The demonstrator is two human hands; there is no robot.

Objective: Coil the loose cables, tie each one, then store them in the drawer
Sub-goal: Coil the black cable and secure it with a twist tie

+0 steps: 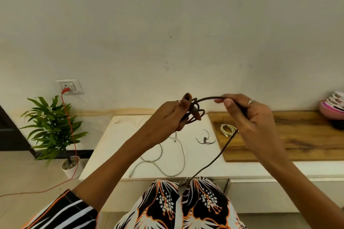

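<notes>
Here: left hand [167,117] grip holds black cable [210,161] coils; right hand [247,117] grip pinches strand.

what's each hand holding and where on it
Both hold the black cable: left hand grips its coiled loops, right hand pinches the loose length just past the coil.

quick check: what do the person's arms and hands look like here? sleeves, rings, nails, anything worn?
Both forearms are bare. The left arm has a short sleeve striped black and white with orange edging. The left hand has dark-painted nails and what looks like a thin ring, partly hidden. The right hand wears a silver ring with a decorative top. No right sleeve is in view. No gloves or watch visible.
</notes>
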